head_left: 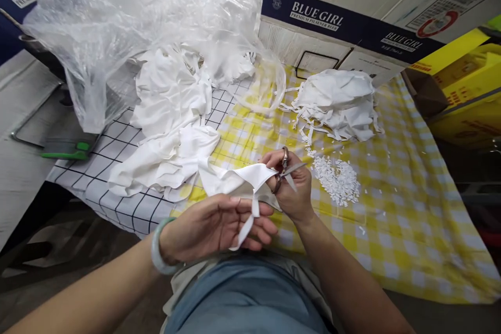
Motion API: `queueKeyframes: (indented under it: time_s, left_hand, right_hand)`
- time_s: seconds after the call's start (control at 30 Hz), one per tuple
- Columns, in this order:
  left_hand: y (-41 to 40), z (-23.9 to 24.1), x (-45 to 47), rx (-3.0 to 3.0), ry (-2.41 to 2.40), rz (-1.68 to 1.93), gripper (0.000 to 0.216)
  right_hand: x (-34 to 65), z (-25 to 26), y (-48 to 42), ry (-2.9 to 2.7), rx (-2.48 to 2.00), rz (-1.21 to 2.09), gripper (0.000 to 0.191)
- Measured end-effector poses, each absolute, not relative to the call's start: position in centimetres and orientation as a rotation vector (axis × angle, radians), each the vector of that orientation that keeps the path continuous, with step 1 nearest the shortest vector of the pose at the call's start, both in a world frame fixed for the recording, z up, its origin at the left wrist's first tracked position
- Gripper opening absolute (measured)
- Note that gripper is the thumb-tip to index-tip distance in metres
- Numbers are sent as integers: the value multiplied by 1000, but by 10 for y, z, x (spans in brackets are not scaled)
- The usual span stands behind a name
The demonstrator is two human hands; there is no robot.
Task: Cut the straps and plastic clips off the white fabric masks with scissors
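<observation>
My left hand [219, 227] is palm up with its fingers spread. A narrow white strap [246, 227] hangs across those fingers. The strap joins a piece of white fabric [256, 177], which stretches left to a heap of white cloth [172, 159]. In my right hand [295, 195] is a small pair of scissors [290, 172], its blades pointing right and away from the fabric. A corner of the fabric meets the fingers of that hand, by the scissor handles; whether they pinch it I cannot tell.
Small white clippings [340, 180] lie on the yellow checked cloth [399, 209], below a white fabric pile with straps [336, 99]. Clear plastic bags [156, 5] cover the back left. Blue Girl cartons [313, 15] stand behind. A yellow box [469, 78] is at right.
</observation>
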State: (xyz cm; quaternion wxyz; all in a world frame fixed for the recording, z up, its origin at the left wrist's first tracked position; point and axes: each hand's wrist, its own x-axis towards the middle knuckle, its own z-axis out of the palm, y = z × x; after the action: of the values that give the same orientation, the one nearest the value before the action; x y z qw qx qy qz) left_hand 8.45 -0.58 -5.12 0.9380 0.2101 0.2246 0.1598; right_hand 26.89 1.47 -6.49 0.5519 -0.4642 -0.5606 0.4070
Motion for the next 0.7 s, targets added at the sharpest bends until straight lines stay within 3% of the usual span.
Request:
queueKeyframes:
  time_s: [0.23, 0.5, 0.7]
  left_hand:
    - [-21, -65, 115, 414, 584, 569, 18]
    - [-21, -46, 111, 1542, 930, 941, 21]
    - [-6, -57, 127, 1254, 857, 967, 26]
  right_hand:
    - [286, -75, 2, -1241, -1015, 968, 19]
    - [276, -92, -15, -1076, -1192, 1327, 29]
    - [263, -98, -34, -980, -1161, 1511, 36]
